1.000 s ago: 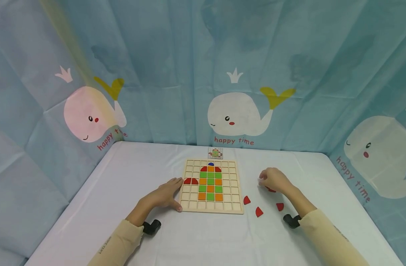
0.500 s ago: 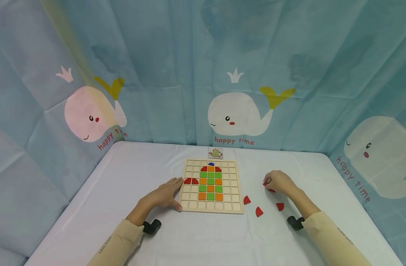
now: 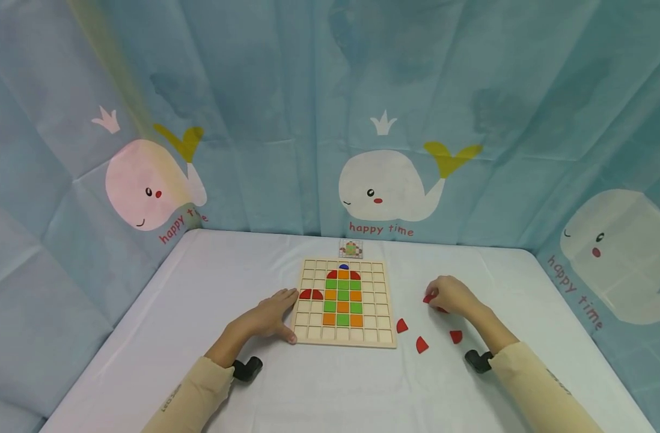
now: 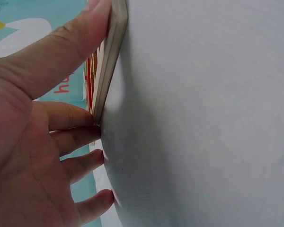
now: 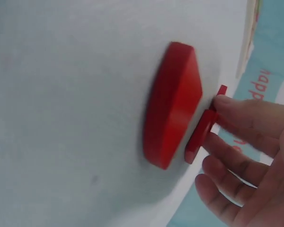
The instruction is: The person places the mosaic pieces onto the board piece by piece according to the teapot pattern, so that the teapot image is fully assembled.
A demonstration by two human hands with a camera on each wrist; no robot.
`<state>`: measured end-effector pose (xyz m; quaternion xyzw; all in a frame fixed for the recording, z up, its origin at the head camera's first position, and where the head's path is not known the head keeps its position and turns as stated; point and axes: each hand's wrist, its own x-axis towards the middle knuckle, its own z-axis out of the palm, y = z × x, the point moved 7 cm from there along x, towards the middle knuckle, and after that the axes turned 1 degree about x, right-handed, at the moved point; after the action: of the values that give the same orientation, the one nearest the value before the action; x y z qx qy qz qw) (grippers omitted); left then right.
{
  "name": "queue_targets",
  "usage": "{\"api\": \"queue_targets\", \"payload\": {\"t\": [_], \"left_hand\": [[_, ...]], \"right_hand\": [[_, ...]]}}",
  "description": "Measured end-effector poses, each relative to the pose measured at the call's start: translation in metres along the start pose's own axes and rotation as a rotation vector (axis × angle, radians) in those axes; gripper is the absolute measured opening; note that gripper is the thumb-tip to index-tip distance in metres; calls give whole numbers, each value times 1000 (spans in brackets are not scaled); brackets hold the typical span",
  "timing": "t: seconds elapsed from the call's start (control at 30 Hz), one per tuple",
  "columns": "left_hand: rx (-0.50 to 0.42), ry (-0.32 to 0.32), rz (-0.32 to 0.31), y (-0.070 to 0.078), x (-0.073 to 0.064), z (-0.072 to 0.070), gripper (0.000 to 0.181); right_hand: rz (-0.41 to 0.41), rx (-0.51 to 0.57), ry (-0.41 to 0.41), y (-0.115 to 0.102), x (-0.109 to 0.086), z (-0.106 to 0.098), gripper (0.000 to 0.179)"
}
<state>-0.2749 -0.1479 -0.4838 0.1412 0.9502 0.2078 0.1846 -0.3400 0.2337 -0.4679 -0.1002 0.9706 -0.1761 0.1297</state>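
Observation:
A wooden grid board (image 3: 375,340) bears green, orange, red and blue pieces. My left hand (image 3: 267,316) rests at its lower left corner. In the left wrist view the fingers are fairly straight, with the thumb against the rim of the board (image 4: 114,42). To the right of the board, my right hand (image 3: 453,296) pinches a red quarter-circle piece (image 3: 428,298) between thumb and forefinger, low over the cloth. Just under that hand lies another red piece (image 5: 201,137), partly covered in the head view. Nearer the right wrist camera is a larger-looking red piece (image 5: 173,109).
Loose red quarter-circle pieces (image 3: 402,326) lie between the board and the right arm. A small pattern card (image 3: 351,248) sits behind the board. White cloth (image 3: 243,258) covers the table, and a blue whale-print curtain (image 3: 287,120) hangs around it.
My right hand has come down onto the red pieces, shifting a little right and then slightly left, and now pinches one. My left hand stays at the board.

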Motion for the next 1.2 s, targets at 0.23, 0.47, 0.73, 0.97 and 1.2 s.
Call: {"api": "queue_targets", "payload": {"t": [0.23,0.47,0.73,0.97,1.2], "left_hand": [[-3,3,-3,0,0,-1,110],[-8,0,-6,2,-1,-1,110],[-12,2,-4,4,-4,-3,110],[5,3,-1,2,-1,-1,110],[12,3,-4,1,0,-1,110]], "right_hand": [[-53,-5,52,-5,-2,-4,19],[-19,-2,63,-7,-2,-3,20],[-22,-22,42,-7,-1,-3,23],[0,-3,28,-4,-2,-2,24],[-9,-4,31,-6,-2,-1,23]]}}
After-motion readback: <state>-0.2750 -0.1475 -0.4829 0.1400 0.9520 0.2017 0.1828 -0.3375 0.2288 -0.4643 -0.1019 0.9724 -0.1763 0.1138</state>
